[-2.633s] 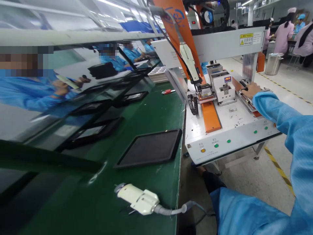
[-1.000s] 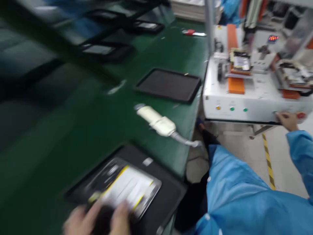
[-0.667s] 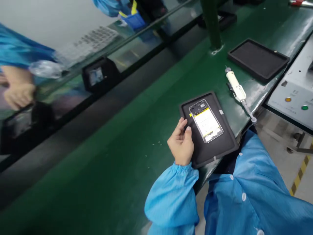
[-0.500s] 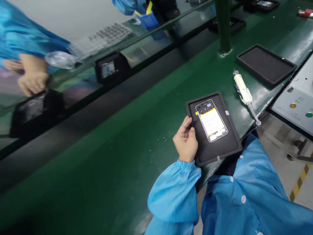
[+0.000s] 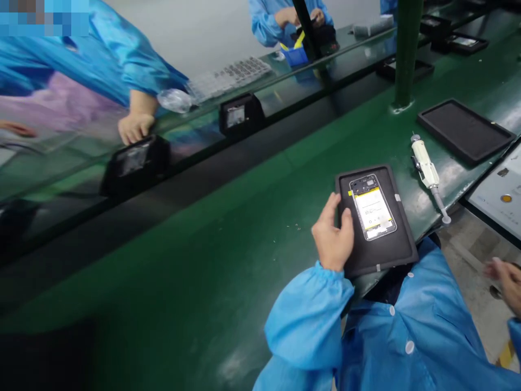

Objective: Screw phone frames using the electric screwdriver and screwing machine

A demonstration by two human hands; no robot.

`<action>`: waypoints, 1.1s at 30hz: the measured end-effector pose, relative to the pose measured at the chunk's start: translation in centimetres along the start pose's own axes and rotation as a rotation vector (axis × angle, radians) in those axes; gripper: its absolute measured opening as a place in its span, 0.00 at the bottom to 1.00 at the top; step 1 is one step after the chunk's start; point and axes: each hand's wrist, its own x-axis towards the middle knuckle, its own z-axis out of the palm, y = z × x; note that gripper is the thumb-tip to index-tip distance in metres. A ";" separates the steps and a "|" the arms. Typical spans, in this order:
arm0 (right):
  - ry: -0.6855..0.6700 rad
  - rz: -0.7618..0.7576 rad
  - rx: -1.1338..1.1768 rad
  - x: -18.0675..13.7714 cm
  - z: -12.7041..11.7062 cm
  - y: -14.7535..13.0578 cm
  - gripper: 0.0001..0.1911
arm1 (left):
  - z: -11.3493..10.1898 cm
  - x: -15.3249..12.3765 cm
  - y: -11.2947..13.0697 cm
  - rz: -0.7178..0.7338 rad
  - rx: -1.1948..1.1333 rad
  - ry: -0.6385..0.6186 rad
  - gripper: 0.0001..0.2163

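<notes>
Watching through the head camera, I have the left hand (image 5: 332, 239) just right of centre, low in the frame. It sits on the left edge of a black tray (image 5: 382, 250). Its thumb lies flat on the tray's floor, just beside the phone (image 5: 372, 206), and the other fingers (image 5: 329, 203) are curled close together over the left rim, gripping it. The phone lies face down in the middle of the tray with its back open, showing a white and yellow panel. The tray sits at the near edge of the green belt (image 5: 203, 260).

My right hand (image 5: 507, 277) is at the lower right edge of the frame, off the belt and well apart from the tray. It is too blurred for me to tell how its fingers are set.

Right of the tray, a white electric screwdriver (image 5: 425, 165) lies on the belt with its cable trailing over the edge. Beyond it, at the upper right, rests a second black tray (image 5: 466, 130). At the upper left a co-worker's hand (image 5: 134, 127) touches another dark tray (image 5: 136, 160).
</notes>
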 end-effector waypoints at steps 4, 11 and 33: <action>-0.411 -0.069 0.343 0.1 7.0 -8.4 0.32 | 2.7 -1.5 2.9 0.076 0.265 -0.248 0.27; -0.723 0.016 0.398 -0.3 10.3 -13.6 0.35 | 5.5 -1.1 4.2 -0.054 0.445 -0.367 0.32; -0.753 0.029 0.611 -2.0 12.2 -13.2 0.38 | 0.1 1.6 3.8 -0.215 -0.137 -0.219 0.32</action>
